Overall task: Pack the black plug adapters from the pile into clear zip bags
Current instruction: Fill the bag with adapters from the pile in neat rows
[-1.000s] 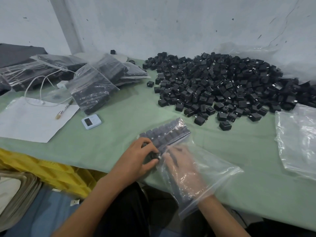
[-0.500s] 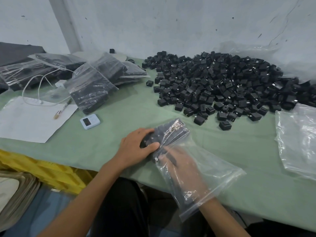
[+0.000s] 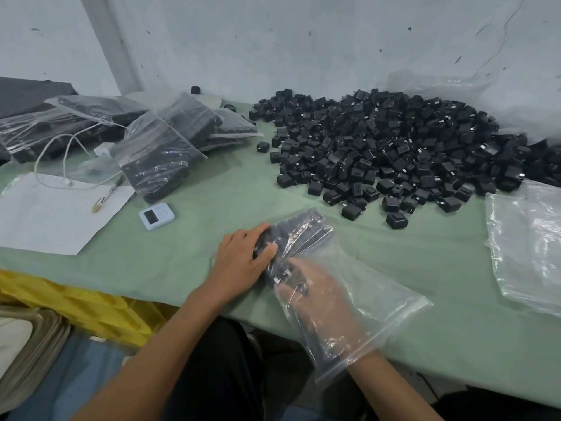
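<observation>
Head view: both hands work at a part-filled clear zip bag [image 3: 364, 302] on the green table [image 3: 212, 192].
From outside, the left hand [image 3: 243, 259] curls round the bag's far end, thumb pressing the black plug adapters [image 3: 294, 235] packed there. A second ago it sat lower at the bag's side and the rows lay flatter. As before, the right hand [image 3: 315, 294] is inside the bag to the wrist; through the plastic I cannot tell its grip. Beyond lies the pile [image 3: 394, 147], unchanged, with filled bags [image 3: 158, 156] far left.

Bare forearms [image 3: 170, 335]; black garment [image 3: 218, 372] over lap.
</observation>
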Available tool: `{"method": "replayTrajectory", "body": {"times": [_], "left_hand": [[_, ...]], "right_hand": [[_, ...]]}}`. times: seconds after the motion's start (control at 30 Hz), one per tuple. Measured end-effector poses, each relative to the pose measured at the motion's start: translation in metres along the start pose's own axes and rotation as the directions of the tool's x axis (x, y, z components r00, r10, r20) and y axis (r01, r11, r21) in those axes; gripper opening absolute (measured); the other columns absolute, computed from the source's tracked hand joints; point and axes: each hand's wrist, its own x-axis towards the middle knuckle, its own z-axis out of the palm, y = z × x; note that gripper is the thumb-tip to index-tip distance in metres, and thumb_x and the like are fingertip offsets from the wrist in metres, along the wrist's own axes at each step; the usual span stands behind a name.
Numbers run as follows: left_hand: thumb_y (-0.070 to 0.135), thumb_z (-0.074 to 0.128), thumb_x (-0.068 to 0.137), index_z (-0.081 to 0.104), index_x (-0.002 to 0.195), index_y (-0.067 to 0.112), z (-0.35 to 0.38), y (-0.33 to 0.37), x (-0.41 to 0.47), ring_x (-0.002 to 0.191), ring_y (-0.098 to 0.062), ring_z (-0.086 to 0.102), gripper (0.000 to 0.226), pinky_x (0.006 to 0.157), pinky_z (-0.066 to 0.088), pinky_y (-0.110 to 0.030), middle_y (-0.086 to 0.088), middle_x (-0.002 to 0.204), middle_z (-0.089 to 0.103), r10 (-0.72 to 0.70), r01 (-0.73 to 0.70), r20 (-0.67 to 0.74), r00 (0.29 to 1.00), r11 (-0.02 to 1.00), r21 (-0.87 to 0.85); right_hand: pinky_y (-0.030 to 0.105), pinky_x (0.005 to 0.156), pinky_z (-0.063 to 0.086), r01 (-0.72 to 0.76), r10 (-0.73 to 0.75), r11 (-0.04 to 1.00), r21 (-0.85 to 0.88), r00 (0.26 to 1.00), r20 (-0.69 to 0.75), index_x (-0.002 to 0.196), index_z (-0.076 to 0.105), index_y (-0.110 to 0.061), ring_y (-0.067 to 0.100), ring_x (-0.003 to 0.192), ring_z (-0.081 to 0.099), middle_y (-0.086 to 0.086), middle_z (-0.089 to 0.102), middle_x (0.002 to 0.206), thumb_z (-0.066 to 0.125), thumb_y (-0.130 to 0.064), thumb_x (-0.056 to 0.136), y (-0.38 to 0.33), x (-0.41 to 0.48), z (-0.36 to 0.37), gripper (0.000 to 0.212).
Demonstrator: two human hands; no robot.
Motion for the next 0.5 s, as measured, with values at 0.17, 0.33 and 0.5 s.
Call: {"method": "replayTrajectory", "body": {"times": [0.17, 0.33, 0.5], "left_hand": [[0.066, 0.057, 0.085, 0.054, 0.134, 0.032, -0.008, 0.003, 0.017, 0.111, -0.023, 0.043, 0.06, 0.097, 0.038, -0.035, 0.003, 0.103, 0.046, -0.111, 0.11, 0.049, 0.993, 0.994, 0.019], [0.074, 0.058, 0.081, 0.058, 0.112, 0.025, -0.017, 0.008, 0.03, 0.103, -0.025, 0.055, 0.058, 0.091, 0.049, -0.043, -0.001, 0.106, 0.06, -0.128, 0.125, 0.166, 0.978, 0.992, 0.031], [0.068, 0.048, 0.089, 0.051, 0.131, 0.02, -0.013, 0.018, 0.024, 0.12, -0.03, 0.044, 0.064, 0.101, 0.039, -0.041, -0.008, 0.127, 0.053, -0.179, 0.165, 0.156, 0.971, 0.981, 0.101]], "right_hand": [[0.026, 0.095, 0.048, 0.029, -0.029, 0.998, 0.055, 0.999, 0.013, 0.127, 0.063, -0.028, 0.005, 0.104, 0.061, -0.012, 0.063, 0.12, 0.07, -0.034, 0.09, -0.002, -0.004, -0.006, 0.038], [0.017, 0.092, 0.047, 0.089, -0.095, 0.992, 0.087, 0.994, 0.061, 0.129, 0.061, -0.038, -0.001, 0.107, 0.06, -0.018, 0.063, 0.118, 0.063, -0.038, 0.096, -0.004, -0.006, -0.012, 0.034], [0.003, 0.087, 0.038, 0.05, -0.046, 0.998, -0.039, 0.995, 0.085, 0.139, 0.054, -0.029, -0.003, 0.099, 0.051, -0.013, 0.057, 0.118, 0.065, -0.038, 0.093, -0.003, -0.003, -0.003, 0.048]]}}
